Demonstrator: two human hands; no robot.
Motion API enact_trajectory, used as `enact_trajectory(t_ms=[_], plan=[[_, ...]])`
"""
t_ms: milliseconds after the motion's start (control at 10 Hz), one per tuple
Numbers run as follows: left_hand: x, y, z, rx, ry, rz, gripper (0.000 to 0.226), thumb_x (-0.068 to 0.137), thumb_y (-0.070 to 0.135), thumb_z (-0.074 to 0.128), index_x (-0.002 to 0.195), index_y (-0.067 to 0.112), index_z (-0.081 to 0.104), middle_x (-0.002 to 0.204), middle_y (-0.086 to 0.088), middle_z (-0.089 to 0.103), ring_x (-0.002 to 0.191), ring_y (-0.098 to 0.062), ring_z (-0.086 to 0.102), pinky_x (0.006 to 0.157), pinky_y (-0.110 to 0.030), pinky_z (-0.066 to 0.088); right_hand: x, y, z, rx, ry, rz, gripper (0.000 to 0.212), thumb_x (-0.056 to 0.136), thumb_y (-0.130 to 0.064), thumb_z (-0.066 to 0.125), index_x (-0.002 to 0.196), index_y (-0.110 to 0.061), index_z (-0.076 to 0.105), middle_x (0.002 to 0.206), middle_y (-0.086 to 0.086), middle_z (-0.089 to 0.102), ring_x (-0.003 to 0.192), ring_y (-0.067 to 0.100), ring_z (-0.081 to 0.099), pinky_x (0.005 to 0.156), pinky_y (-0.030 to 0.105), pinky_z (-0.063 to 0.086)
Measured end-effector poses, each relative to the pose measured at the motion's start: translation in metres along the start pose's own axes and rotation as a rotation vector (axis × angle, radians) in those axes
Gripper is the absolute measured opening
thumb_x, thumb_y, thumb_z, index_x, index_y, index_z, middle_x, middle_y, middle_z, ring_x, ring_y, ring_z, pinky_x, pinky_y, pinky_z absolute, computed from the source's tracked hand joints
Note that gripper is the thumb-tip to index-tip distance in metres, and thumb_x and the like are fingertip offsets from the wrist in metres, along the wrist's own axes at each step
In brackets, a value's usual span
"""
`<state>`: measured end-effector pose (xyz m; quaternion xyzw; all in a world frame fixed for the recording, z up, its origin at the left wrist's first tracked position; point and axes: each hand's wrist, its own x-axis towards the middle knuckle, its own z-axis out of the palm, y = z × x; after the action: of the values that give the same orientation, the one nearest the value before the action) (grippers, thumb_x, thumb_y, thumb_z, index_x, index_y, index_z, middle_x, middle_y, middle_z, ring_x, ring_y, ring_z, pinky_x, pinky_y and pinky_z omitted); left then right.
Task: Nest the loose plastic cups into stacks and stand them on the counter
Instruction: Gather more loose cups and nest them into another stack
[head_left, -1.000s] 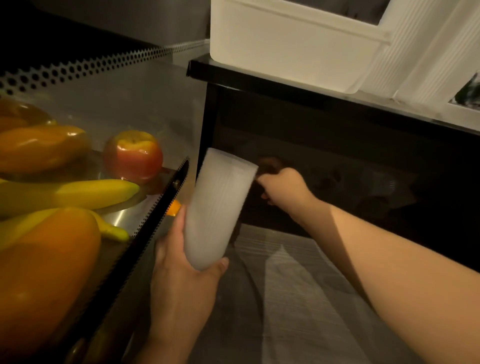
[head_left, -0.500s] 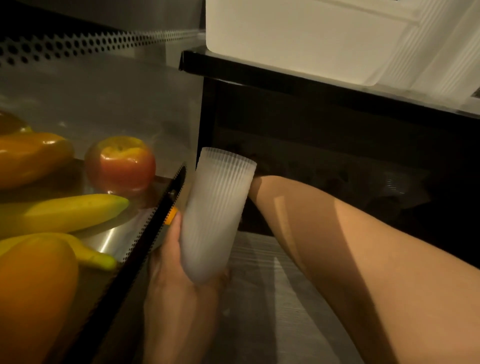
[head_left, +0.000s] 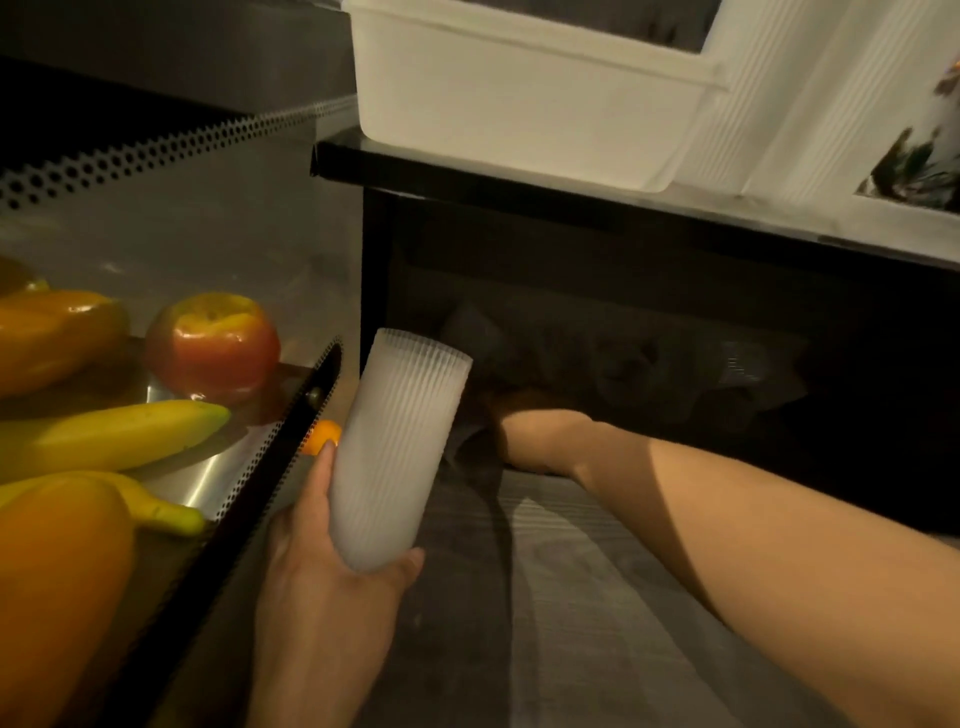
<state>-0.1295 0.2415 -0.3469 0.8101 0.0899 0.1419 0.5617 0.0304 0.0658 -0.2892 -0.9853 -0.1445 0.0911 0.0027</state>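
1. The left hand (head_left: 332, 561) grips the base of a ribbed cup stack (head_left: 397, 452), thumb up one side and fingers curled under the bottom. It holds the stack tilted, mouth pointing up and away, above the grey wood-grain floor of the recess (head_left: 597, 597), much as it did a second ago.
2. What has changed is the right arm (head_left: 727, 519): a second ago its hand was in plain view at the mouth of the dark cavity, and now it has pushed further in. The right hand (head_left: 511, 402) is mostly lost in shadow behind the cup's rim, so I cannot tell whether it is closed on anything.
3. I judge this to be a reach for another loose cup to nest into the held stack; nothing stands on the desk yet.
4. The stack is frosted, translucent plastic with fine vertical ribs, a slightly tapered cylinder.
5. To the left, a perforated metal tray (head_left: 249, 478) carries glossy, rounded fruit: bananas (head_left: 109, 436) and an apple (head_left: 213, 348).
6. Farthest, a matte white plastic bin (head_left: 519, 93) sits on the black shelf (head_left: 519, 187).
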Motion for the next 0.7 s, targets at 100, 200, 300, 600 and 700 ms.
enact_trajectory(t_ms=[100,200,300,600,700], plan=[[0.004,0.012,0.003,0.054,0.015,-0.143,0.126,0.056,0.012,0.093,0.146,0.059,0.018,0.144,0.008,0.044,0.13,-0.019,0.045,0.103,-0.049,0.044,-0.036,0.017,-0.002,0.062,0.004,0.136,0.031,0.097,-0.024,0.044,0.124,-0.016,0.058,0.131,0.009,0.058,0.119,0.029,0.055,0.097,0.038,0.045],[-0.002,0.027,0.004,0.189,-0.03,-0.154,0.126,0.06,0.014,0.092,0.149,0.054,0.013,0.143,-0.001,0.041,0.127,-0.027,0.046,0.104,-0.051,0.042,-0.064,0.039,-0.022,0.293,0.174,0.276,0.028,0.095,-0.014,0.049,0.121,-0.01,0.059,0.118,0.017,0.064,0.107,0.032,0.062,0.087,0.037,0.05],[-0.012,0.038,0.003,0.264,-0.068,-0.126,0.123,0.064,0.017,0.089,0.15,0.053,0.009,0.145,-0.001,0.035,0.129,-0.026,0.043,0.105,-0.048,0.039,-0.086,0.051,-0.051,0.911,0.322,0.391,0.016,0.093,-0.017,0.058,0.108,-0.011,0.057,0.078,0.012,0.064,0.058,0.02,0.059,0.05,0.032,0.048],[-0.03,0.06,0.008,0.203,-0.178,0.075,0.125,0.059,0.018,0.092,0.119,0.081,0.003,0.127,0.032,0.02,0.125,-0.006,0.035,0.11,-0.045,0.038,-0.134,0.067,-0.097,1.353,-0.151,0.106,0.021,0.098,-0.02,0.051,0.101,-0.012,0.07,0.071,0.004,0.062,0.051,0.008,0.046,0.046,0.017,0.039],[-0.03,0.063,0.014,0.166,-0.223,0.092,0.126,0.059,0.018,0.092,0.116,0.086,0.001,0.114,0.04,0.017,0.12,0.001,0.03,0.108,-0.042,0.038,-0.131,0.07,-0.099,1.315,-0.264,0.032,0.029,0.1,-0.015,0.048,0.084,-0.014,0.073,0.066,0.003,0.056,0.047,0.008,0.044,0.044,0.017,0.036]])
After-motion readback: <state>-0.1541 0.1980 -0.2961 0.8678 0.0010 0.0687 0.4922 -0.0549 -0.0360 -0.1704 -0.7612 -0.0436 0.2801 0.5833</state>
